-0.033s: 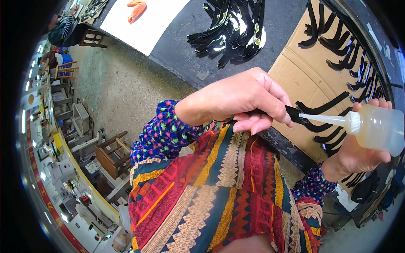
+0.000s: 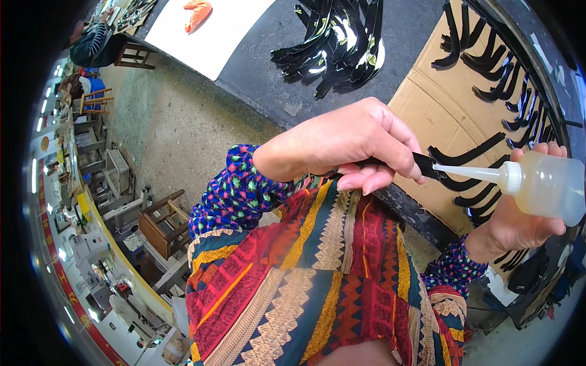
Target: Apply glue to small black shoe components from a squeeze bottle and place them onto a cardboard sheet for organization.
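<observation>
A short black strip is pinched between the thumb and fingers of my left hand, its end sticking out to the right. My right hand grips a translucent squeeze bottle tipped on its side, holding pale yellowish liquid. The bottle's white tapered nozzle points left, and its tip meets the end of the strip or sits right at it. Beneath both hands, more black strips lie on a sheet of brown cardboard.
A pile of glossy black strips lies on the dark table. Left of it is a white sheet with an orange crumpled piece. Wooden stools stand on the floor at left. Another person sits at the far left.
</observation>
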`<state>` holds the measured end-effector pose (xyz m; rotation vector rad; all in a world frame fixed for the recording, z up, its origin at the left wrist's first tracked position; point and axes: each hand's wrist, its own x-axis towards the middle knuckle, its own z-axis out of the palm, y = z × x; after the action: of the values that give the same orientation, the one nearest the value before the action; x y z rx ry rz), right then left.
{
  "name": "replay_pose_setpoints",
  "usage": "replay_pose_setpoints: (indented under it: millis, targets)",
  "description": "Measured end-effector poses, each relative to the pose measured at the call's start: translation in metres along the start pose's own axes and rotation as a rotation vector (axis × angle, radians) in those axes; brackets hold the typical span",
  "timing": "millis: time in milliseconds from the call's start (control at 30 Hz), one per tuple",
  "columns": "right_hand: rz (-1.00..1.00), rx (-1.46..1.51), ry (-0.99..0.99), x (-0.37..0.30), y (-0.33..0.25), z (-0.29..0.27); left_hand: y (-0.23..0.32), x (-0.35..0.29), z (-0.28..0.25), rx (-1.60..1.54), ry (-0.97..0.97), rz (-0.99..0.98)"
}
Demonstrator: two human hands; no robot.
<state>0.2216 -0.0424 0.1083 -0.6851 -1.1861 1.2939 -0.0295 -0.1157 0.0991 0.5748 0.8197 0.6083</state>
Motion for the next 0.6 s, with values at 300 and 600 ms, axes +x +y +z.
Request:
replay_pose_setpoints:
  millis: [300, 600]
  targets:
    - [0.014, 0.048, -0.013, -0.0010, 0.0003, -0.0052, -0.0023, 0.0011, -0.0014, -0.007, -0.012, 0.011]
    - [-0.032, -0.046, -0.001, -0.0012, -0.0014, -0.0008, -0.0021, 0.0005, -0.0025, 0.007, -0.009, 0.027]
